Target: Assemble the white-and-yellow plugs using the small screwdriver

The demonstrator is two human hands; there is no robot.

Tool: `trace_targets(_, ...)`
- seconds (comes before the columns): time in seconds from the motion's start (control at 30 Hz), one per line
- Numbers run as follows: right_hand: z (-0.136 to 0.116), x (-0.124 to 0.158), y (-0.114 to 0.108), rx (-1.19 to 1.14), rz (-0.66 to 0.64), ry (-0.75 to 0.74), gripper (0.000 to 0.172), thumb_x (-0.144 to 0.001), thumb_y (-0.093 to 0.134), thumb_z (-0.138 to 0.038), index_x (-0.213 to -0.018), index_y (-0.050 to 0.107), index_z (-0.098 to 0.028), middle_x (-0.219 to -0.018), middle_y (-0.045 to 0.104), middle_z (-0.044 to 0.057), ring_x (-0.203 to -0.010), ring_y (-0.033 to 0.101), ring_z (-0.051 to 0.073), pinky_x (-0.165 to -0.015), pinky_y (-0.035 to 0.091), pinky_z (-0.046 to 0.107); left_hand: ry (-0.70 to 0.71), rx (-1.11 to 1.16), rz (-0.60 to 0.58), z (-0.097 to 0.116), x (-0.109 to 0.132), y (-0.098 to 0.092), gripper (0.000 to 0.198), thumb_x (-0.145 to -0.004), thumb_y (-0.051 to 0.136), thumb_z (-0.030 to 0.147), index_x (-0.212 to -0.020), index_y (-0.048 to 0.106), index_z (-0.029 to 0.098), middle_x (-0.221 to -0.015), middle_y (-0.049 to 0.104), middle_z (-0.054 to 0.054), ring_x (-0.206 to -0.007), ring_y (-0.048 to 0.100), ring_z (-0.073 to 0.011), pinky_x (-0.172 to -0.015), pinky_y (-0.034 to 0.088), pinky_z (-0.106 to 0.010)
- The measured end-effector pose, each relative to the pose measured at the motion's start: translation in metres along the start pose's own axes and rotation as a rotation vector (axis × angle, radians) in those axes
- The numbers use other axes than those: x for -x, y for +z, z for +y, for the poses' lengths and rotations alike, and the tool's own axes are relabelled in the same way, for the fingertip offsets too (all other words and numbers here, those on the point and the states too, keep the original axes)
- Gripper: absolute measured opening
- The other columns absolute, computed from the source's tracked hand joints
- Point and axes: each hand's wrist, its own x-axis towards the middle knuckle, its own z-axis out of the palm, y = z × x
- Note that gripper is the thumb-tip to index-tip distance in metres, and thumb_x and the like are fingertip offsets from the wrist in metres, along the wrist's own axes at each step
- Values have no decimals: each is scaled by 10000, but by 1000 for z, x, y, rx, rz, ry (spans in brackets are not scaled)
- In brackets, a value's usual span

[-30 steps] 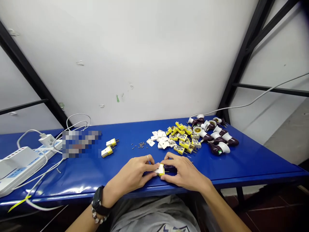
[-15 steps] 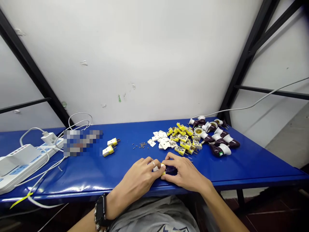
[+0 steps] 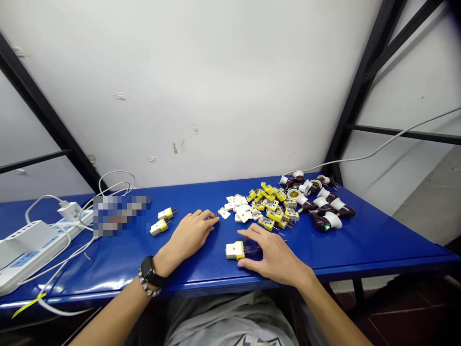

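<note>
My left hand [image 3: 190, 234] lies palm down on the blue table [image 3: 118, 269], its fingertips over the small scattered screws and just short of the white plates [image 3: 224, 213]. Nothing shows in it, though the fingertips hide what lies under them. My right hand [image 3: 272, 254] sits at the table's front, thumb and fingers either side of a white-and-yellow plug [image 3: 235, 250] with a dark, glossy rear part and thin metal pins. Two similar plugs [image 3: 165, 213] lie left of my left hand.
Right of my hands lie a heap of yellow plug parts [image 3: 270, 209] and dark-red lamp holders with white bases [image 3: 326, 211]. At far left are a white power strip [image 3: 25, 250], white cables and a pixelated patch. A black metal frame runs along the white wall.
My hands have parted. The left hand has moved forward and left, away from the plug, and the plug now lies in full view at my right hand.
</note>
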Motion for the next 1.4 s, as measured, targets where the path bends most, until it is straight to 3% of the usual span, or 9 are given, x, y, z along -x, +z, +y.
trace_targets(0.13, -1, 0, 0, -48, 90, 13, 593, -792, 767, -460, -1325, 603, -257, -1221, 628, 62, -1077, 645, 249, -931, 514, 380, 29, -22, -52, 9, -11, -1, 316, -1007, 449, 199, -1154, 726, 234, -1155, 700, -95, -992, 616, -266, -797, 438, -350)
trace_targets(0.43, -3, 0, 1, -114, 278, -9, 432, -848, 709, -423, -1230, 633, -236, -1183, 627, 78, -1001, 640, 225, -823, 542, 347, -163, 383, -146, -1, -14, 1, 172, -924, 541, 250, -907, 703, 192, -885, 735, -62, -784, 650, -202, -654, 414, -266)
trace_targets(0.6, -3, -1, 2, -102, 331, -2, 362, -865, 691, -406, -1180, 652, -233, -1150, 637, 80, -946, 645, 226, -787, 548, 352, -148, 422, -110, -4, -11, 1, 163, -909, 494, 183, -905, 657, 190, -867, 708, -64, -779, 637, -214, -657, 398, -278)
trace_targets(0.8, 3, -2, 5, -119, 465, -31, 196, -902, 642, -301, -1075, 686, -218, -1072, 629, 78, -897, 631, 207, -738, 532, 320, -76, 415, -85, 3, 2, 1, 242, -968, 378, 174, -1033, 611, 174, -1030, 666, -112, -926, 630, -239, -825, 462, -357)
trace_targets(0.97, 3, -4, 6, -239, 593, -113, 183, -967, 550, -238, -1066, 704, -225, -1019, 634, 70, -879, 614, 188, -692, 506, 295, 15, 628, -50, 14, 20, -10, 306, -1021, 282, 234, -1058, 584, 196, -1034, 625, -80, -913, 592, -194, -853, 482, -344)
trace_targets(1.27, -14, -13, 6, -473, 760, -154, 202, -976, 572, -307, -1086, 728, -242, -988, 662, 64, -921, 614, 207, -787, 506, 345, -151, 1016, 30, 11, 25, -9, 219, -990, 444, 350, -941, 578, 184, -793, 543, -7, -708, 501, -149, -664, 430, -261)
trace_targets(1.4, -25, -16, 2, -597, 863, -147, 203, -946, 633, -350, -1077, 746, -245, -884, 671, 43, -796, 627, 178, -674, 519, 306, -195, 1263, 161, 28, 22, -7, 282, -911, 604, 440, -846, 604, 166, -824, 550, -16, -695, 454, -127, -624, 390, -233)
